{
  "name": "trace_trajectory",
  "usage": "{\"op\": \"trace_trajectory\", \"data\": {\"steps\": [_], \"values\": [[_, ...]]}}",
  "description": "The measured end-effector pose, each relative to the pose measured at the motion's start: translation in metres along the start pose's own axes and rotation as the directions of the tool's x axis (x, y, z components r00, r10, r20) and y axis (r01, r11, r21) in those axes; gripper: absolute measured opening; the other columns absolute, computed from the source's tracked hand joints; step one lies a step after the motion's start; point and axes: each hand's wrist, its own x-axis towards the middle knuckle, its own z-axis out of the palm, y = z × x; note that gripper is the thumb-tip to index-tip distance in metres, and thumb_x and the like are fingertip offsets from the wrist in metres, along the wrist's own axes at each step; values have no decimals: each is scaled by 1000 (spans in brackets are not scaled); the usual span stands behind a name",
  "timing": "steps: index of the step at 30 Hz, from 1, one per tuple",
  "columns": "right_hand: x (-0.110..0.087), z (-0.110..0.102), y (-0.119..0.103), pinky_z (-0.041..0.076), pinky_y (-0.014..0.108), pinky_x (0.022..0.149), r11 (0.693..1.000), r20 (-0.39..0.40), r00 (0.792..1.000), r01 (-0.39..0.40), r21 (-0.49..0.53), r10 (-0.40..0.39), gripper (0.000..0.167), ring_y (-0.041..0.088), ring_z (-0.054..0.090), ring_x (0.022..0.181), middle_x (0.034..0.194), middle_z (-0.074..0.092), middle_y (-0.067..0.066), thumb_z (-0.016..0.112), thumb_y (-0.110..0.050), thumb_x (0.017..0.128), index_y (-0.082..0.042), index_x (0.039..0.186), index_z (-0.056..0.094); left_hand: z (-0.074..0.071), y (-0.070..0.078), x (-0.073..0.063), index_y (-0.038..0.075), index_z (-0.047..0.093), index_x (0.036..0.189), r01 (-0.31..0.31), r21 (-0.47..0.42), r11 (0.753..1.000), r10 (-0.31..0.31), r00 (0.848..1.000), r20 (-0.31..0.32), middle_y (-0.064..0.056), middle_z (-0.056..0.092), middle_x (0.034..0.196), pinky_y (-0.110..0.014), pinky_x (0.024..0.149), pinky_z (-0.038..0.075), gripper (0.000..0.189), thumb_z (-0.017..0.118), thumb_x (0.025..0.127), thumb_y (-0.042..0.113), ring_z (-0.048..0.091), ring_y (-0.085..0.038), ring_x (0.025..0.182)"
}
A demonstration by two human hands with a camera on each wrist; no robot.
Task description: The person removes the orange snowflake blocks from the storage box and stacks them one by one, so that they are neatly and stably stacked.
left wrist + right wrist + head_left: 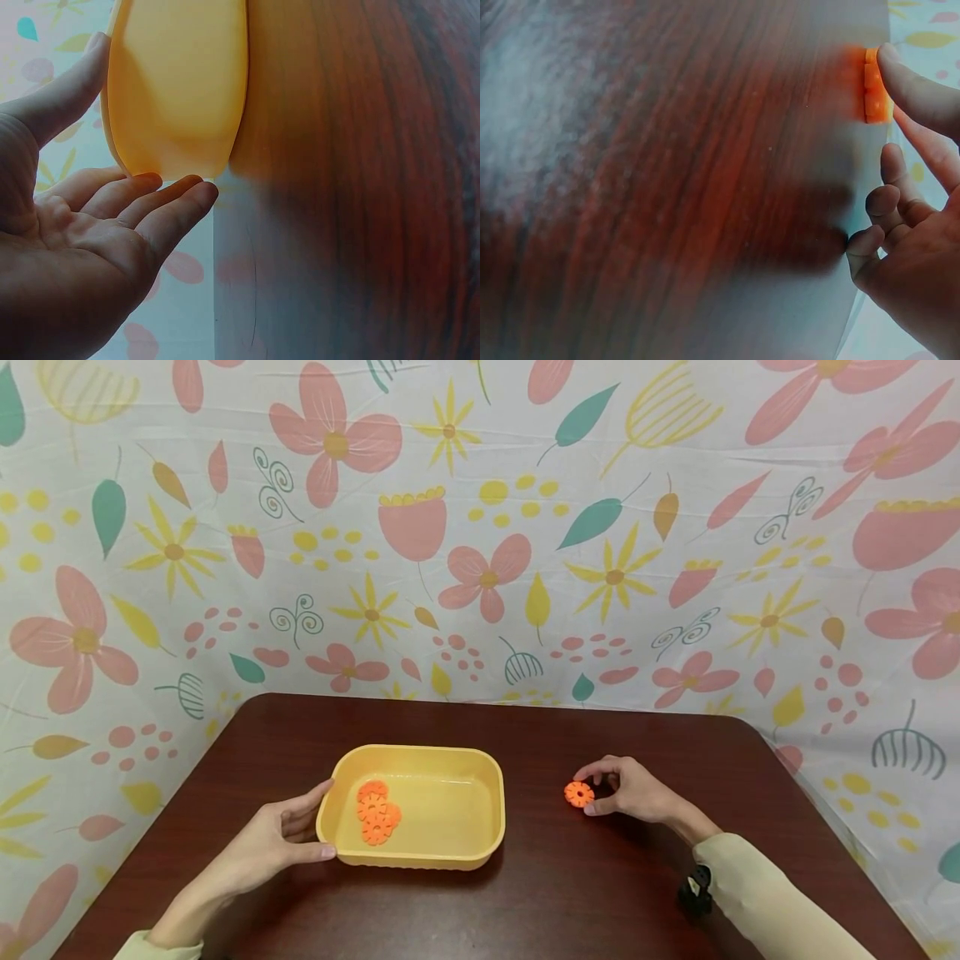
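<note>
A yellow plastic bin (pixel 420 860) stands on the table in the head view, with several orange notched discs (pixel 377 828) lying overlapped inside its left part. My left hand (pixel 273 839) is at the bin's left end, its thumb at the near corner and its fingers reaching toward the far corner. In the left wrist view those fingers (pixel 176 217) are nearly straight and touch the bin's end. To the right of the bin, my right hand (pixel 633 789) pinches a single orange notched disc (pixel 579 794) between thumb and index finger; the disc appears flat at the tabletop. Its other fingers (pixel 885 202) are bent loosely.
The dark brown wooden table (pixel 480 914) runs back to a white cloth (pixel 480 510) printed with flowers and leaves, which hangs behind and at the sides. A black band (pixel 696 891) sits at the right wrist, by the light sleeve (pixel 765 893).
</note>
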Motion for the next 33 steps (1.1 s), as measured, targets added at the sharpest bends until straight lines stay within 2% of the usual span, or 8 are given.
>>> {"op": "trace_trajectory", "data": {"steps": [11,21,28,33], "values": [[0,0,-4,37,30,67,1000,8,1000,-20,-15,20,44,31,49,87,97,61,10,94,-12,79,-6,119,77,-1,0,0,-6,30,163,-2,2,1000,2,1000,6,-27,29,165,-30,98,55,91,84,91,8,35,-46,145],[0,1,-4,37,31,70,999,9,1000,-25,-37,26,43,30,50,90,97,61,8,94,-15,81,-7,120,77,-1,1,0,-5,30,163,-3,9,1000,3,1000,2,-26,29,165,-29,99,54,91,84,91,8,36,-45,146],[0,2,-4,37,30,69,999,7,1000,-16,-40,16,44,30,50,89,96,61,8,94,-15,80,-7,120,77,-1,2,0,-5,31,163,-12,4,1000,12,1000,3,-28,29,165,-34,98,56,90,84,91,8,36,-48,146],[0,1,-4,37,30,69,999,11,1000,-22,-43,22,45,30,50,88,95,61,8,94,-15,80,-6,121,77,-1,2,1,-4,31,163,11,4,1000,-11,1000,-2,-27,29,165,-39,100,55,91,85,91,9,35,-48,147]]}}
